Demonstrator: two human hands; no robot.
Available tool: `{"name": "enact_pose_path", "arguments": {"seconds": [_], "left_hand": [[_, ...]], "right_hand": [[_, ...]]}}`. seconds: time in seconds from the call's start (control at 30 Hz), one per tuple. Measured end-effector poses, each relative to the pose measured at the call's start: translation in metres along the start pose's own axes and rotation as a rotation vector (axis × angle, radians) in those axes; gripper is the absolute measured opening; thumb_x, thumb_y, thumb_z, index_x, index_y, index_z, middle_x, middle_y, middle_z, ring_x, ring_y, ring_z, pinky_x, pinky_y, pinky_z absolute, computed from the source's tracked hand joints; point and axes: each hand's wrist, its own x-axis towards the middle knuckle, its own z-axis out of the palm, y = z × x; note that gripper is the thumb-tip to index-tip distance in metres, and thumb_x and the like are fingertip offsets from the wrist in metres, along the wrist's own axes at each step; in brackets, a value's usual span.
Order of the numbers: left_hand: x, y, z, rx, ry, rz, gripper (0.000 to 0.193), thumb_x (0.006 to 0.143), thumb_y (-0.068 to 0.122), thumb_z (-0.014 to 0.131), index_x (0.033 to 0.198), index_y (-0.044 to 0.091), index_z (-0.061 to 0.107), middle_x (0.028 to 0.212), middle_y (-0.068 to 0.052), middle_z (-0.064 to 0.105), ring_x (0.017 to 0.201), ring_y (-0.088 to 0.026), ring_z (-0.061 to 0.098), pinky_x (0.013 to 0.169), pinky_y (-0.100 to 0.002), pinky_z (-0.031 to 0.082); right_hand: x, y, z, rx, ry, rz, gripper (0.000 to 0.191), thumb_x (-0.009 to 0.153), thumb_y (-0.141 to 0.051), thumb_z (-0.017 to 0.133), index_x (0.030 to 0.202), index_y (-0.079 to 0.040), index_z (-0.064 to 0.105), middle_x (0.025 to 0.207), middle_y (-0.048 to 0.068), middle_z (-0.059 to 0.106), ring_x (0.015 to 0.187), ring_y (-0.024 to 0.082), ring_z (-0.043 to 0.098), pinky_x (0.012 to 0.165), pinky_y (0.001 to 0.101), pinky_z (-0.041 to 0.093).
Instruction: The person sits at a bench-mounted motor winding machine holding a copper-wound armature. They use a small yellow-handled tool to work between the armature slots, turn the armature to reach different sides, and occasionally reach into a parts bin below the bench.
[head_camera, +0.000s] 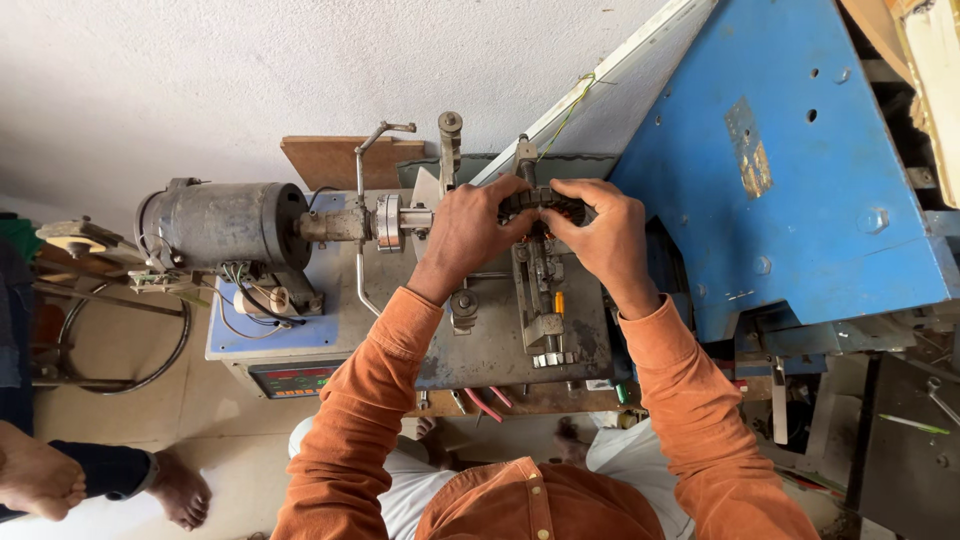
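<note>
Left hand: the left hand (468, 232) clamps its fingers on the near end of a dark ribbed ring (545, 203), thumb pressed to its rim.
Right hand: the right hand (603, 238) grips the other end of the same ring, fingers curled over the top.
Ring: it sits between the two hands, above the grey machine bed (490, 345), in line with the spindle (400, 220); whether it touches the spindle cannot be told.
Motor: a grey drum motor (225, 225) stands to the left, loose wires (245, 290) trailing beneath it.
Surroundings: a blue metal housing (790, 170) leans in at right; another person's bare feet (60, 480) rest on the floor at lower left.
Risk: fingers lie close to the spindle, so a start of the motor could likely catch them; a slipped grip could drop the ring onto the bed.
</note>
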Motion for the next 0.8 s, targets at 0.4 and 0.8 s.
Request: {"name": "enact_pose_path", "arguments": {"seconds": [0.4, 0.8], "left_hand": [[0.007, 0.001, -0.002, -0.011, -0.062, -0.017, 0.029, 0.085, 0.027, 0.079, 0.108, 0.012, 0.074, 0.079, -0.011, 0.075, 0.069, -0.032, 0.074, 0.066, -0.043, 0.058], [0.008, -0.007, 0.000, -0.045, -0.104, 0.066, 0.039, 0.079, 0.020, 0.075, 0.117, 0.011, 0.073, 0.101, -0.009, 0.078, 0.086, -0.030, 0.075, 0.077, -0.042, 0.058]], "right_hand": [[-0.002, -0.003, 0.008, 0.001, 0.071, 0.097, 0.032, 0.080, -0.005, 0.087, 0.109, 0.000, 0.077, 0.108, 0.015, 0.078, 0.098, 0.023, 0.078, 0.085, 0.0313, 0.061], [-0.008, -0.012, 0.013, -0.038, 0.106, 0.059, 0.034, 0.080, -0.003, 0.086, 0.112, 0.000, 0.076, 0.111, 0.017, 0.076, 0.100, 0.027, 0.076, 0.087, 0.0333, 0.060]]}}
